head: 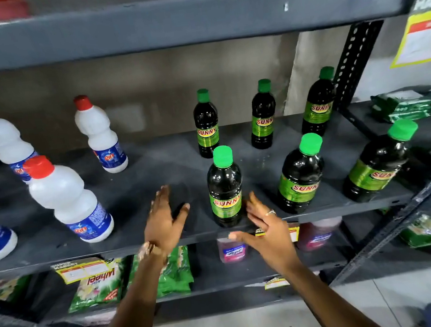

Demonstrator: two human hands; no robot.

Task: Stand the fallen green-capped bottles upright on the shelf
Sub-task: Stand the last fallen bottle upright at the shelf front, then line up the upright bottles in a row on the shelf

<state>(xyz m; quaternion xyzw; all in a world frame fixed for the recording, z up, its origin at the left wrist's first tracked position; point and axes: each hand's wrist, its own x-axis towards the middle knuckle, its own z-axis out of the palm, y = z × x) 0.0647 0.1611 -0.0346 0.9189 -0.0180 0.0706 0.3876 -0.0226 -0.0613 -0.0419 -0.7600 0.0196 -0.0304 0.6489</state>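
Bottles with green caps: six in view, all upright on the dark metal shelf (pixel 154 168), three rear, three front; no fallen one visible, so the task looks done. Left hand (pixel 163 219) and right hand (pixel 265 228) both spread, grasping nothing, flanking the front-left bottle (pixel 225 189). Glossy dark plastic, ribbed caps, green-yellow labels.

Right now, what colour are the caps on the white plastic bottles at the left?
Red, clearest in the head view.
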